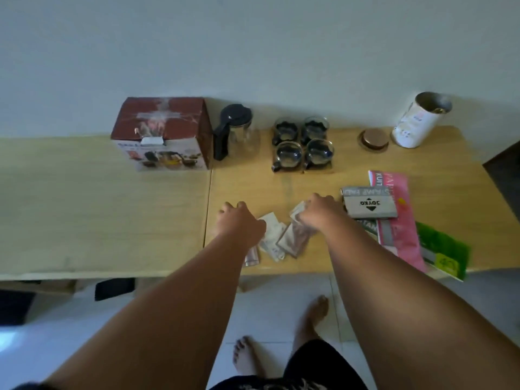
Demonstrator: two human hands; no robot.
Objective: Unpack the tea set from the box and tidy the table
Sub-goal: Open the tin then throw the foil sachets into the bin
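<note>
The tea set's red-and-white box (164, 135) stands closed at the back of the wooden table (98, 209). Right of it is a glass teapot (236, 133) with a black lid and handle. Several glass cups (302, 143) in black holders sit in a square beside the teapot. Small paper and foil sachets (277, 240) lie scattered near the front edge. My left hand (239, 220) rests curled, palm down, on the table left of the sachets. My right hand (319, 211) is pinching one sachet at the pile's right end.
A grey stamp pad box (370, 205) lies on a pink packet (396, 220), with a green packet (444, 253) overhanging the front right corner. A round brown lid (372, 139) and a white open canister (419, 121) stand at the back right. Wall behind, tiled floor below.
</note>
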